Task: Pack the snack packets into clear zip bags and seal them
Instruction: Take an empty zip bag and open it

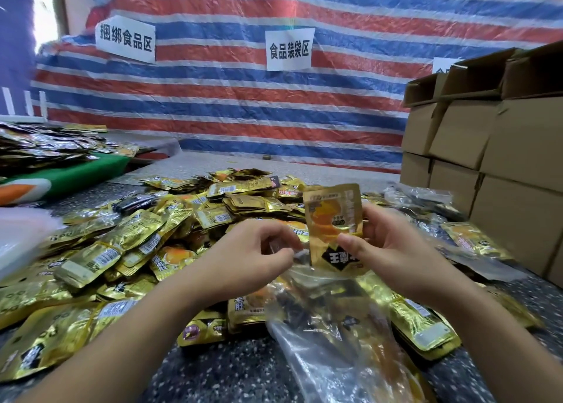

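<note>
Your right hand [393, 247] lowers nothing yet: it holds a gold snack packet [334, 229] upright over the mouth of a clear bag [329, 335].

Your right thumb and fingers pinch the packet at its middle, its lower edge just at the bag's opening. Your left hand [243, 259] pinches the bag's rim with curled fingers, it seems, though the clear film blurs there. The bag lies on the speckled worktop [219, 369] with packets inside. A heap of gold packets [128, 250] spreads to the left; cardboard boxes [493, 146] stand at right.
</note>
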A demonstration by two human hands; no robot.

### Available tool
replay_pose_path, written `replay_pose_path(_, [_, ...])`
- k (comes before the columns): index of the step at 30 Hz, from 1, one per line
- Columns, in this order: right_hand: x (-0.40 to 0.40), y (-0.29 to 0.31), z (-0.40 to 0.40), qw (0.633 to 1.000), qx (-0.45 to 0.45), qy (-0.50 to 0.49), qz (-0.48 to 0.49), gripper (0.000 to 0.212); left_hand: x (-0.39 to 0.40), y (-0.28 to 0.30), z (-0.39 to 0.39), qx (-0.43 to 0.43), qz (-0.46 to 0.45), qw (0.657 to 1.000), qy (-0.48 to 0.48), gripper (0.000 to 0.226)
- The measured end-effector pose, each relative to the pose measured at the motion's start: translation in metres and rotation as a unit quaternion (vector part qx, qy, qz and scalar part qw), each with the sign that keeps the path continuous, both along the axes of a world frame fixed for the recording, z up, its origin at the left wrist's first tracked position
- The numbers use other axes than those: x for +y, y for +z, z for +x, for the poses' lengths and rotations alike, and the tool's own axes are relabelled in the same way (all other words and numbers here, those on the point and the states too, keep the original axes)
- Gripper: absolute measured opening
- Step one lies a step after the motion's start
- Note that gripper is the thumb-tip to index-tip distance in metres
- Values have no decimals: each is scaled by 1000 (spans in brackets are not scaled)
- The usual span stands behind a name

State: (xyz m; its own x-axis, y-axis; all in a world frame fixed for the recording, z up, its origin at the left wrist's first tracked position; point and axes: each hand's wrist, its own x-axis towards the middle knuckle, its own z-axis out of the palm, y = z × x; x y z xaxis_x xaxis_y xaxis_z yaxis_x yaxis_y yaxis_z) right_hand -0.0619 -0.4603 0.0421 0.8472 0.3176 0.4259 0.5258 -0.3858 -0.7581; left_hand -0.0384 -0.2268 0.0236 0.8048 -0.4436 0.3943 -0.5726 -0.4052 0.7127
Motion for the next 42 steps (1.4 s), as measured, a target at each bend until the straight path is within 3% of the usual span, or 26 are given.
replay_pose_path(3, [-3,-2,1,997,-20,-23,-65,19,1,4,1,10,-39,999,16,21])
replay_pose_path(8, [-6,2,-5,997,-18,12,-75,23,2,5,1,30,-74,997,0,10])
replay_pose_path(12, [-8,2,-4,999,9,28,-32,21,4,8,3,99,-159,981,-44,61])
replay_pose_path(14, [-10,2,-1,999,22,23,2,23,6,9,3,131,-167,975,-57,68])
replay_pose_path(19, [-11,6,-3,997,17,9,79,29,9,9,-1,173,-135,971,-96,34])
replay_pose_path(21, [-11,7,-3,996,18,8,83,27,6,9,-2,174,-115,975,-70,34])
replay_pose_path(27, [-9,6,-5,995,70,26,-73,17,0,12,-6,168,-140,974,-53,38])
replay_pose_path(29, [-8,6,-6,987,76,24,-140,24,-1,13,-7,163,-143,975,-50,37])
replay_pose_path(32, [-6,6,-9,983,82,44,-157,23,-3,12,-9,175,-145,972,-56,36])
replay_pose_path(36, [0,2,-7,991,37,-6,-127,32,-6,11,-11,196,-144,968,-69,28])
replay_pose_path(42, [2,1,-10,982,-37,-38,-183,51,-11,4,-7,191,-147,970,9,28])
